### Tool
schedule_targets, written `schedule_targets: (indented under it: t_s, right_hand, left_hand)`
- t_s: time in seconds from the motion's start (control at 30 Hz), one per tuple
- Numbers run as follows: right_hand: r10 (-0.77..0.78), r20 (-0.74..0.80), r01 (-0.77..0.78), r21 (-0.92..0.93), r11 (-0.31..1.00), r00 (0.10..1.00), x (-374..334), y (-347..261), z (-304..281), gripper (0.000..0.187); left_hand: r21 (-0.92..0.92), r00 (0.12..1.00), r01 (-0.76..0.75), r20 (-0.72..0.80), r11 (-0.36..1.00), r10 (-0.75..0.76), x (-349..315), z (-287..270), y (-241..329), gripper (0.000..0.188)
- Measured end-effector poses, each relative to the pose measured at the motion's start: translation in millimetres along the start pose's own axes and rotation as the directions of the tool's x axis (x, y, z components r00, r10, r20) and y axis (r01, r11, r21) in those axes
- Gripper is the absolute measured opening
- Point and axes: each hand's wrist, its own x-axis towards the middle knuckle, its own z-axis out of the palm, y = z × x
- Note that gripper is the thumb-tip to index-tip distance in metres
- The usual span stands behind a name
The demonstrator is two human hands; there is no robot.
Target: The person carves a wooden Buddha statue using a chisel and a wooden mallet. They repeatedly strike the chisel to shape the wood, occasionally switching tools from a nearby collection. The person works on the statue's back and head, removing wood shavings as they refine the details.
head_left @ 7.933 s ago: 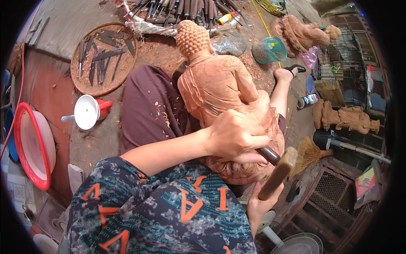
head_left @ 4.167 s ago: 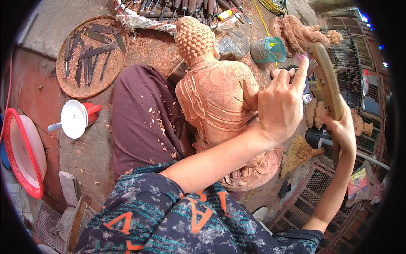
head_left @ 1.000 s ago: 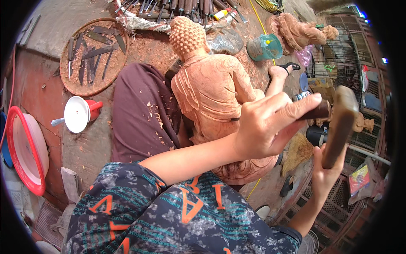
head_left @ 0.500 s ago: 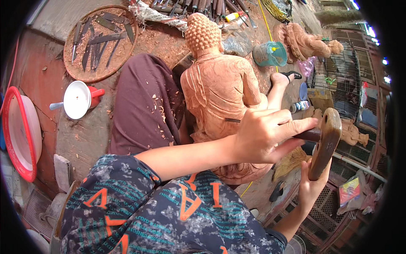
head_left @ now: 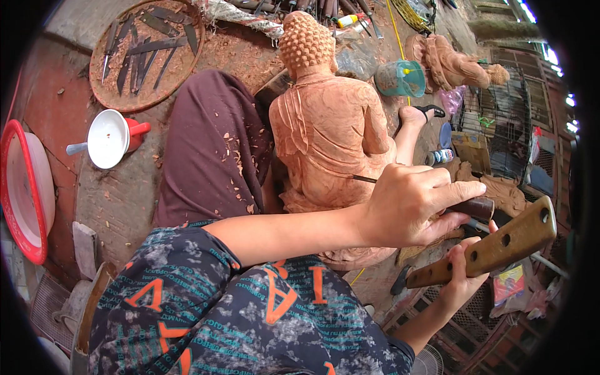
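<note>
A carved wooden seated figure [head_left: 331,134] with a knobbed head stands between my legs, its back toward me. My left hand [head_left: 415,203] is closed round a chisel, whose dark handle end [head_left: 476,206] sticks out to the right. The chisel's thin dark blade [head_left: 364,179] meets the figure's lower back on the right side. My right hand [head_left: 462,275] grips a flat wooden bar with several holes, a mallet [head_left: 494,247]. The mallet is tilted up to the right, apart from the chisel handle.
A round woven tray [head_left: 181,87] with knives and blades lies at the far left. Nearby are a red mug [head_left: 135,134] under a white dish [head_left: 107,139], and a red-rimmed basin [head_left: 39,206]. A teal bucket [head_left: 390,79] and another carved figure [head_left: 453,62] stand far right.
The mallet has swung away from the chisel handle, down and to the right, and turned its holed face to view. My left hand with the chisel has shifted slightly right.
</note>
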Motion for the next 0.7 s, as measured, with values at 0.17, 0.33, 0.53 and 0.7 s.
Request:
schedule_targets:
  t_s: [0.17,0.33,0.53,0.7]
  right_hand:
    - [-0.068,-0.083,0.068,0.002,0.998,0.994,5,-10,2,0.07]
    - [-0.069,-0.086,0.07,0.016,0.997,0.994,6,-14,3,0.071]
    - [-0.16,-0.065,0.136,-0.277,0.951,0.985,6,-4,3,0.062]
    - [-0.136,-0.093,0.113,-0.214,0.97,0.986,6,4,-6,0.045]
  left_hand:
    - [-0.026,0.994,-0.011,-0.105,1.0,0.008,6,-1,-6,0.052]
    - [-0.063,0.988,-0.002,-0.156,0.998,-0.008,9,2,-7,0.05]
    - [-0.028,0.979,-0.037,-0.202,0.999,0.031,10,4,-13,0.053]
    - [-0.052,0.982,-0.023,-0.19,0.998,0.013,8,3,-15,0.053]
